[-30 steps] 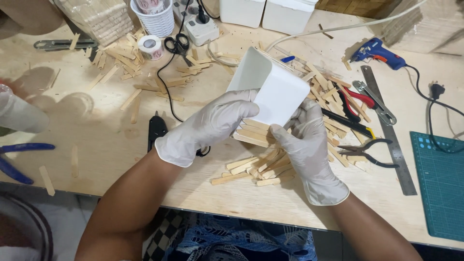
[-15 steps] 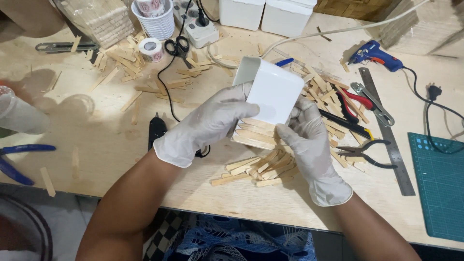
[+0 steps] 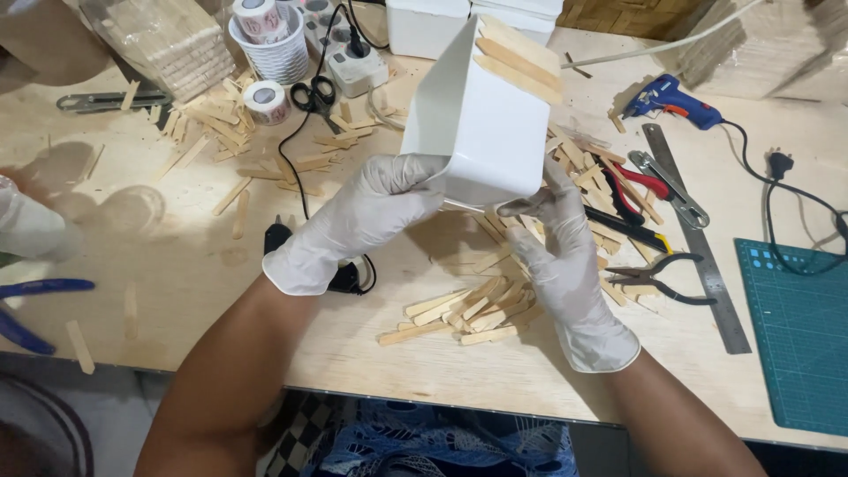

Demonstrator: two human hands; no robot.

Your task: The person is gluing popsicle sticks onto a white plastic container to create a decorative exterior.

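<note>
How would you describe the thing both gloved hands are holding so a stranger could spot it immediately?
Start at the wooden worktable, then find the two gloved hands, left hand and right hand, above the stick pile. They grip a white box, tilted. It alone is raised, with flat sticks glued along one side.

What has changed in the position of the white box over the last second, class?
Both gloved hands, left hand and right hand, tipped the white box upward, so wooden sticks on its upper face now show. Neither hand let go. The stick pile, pliers and glue gun stayed put.
</note>
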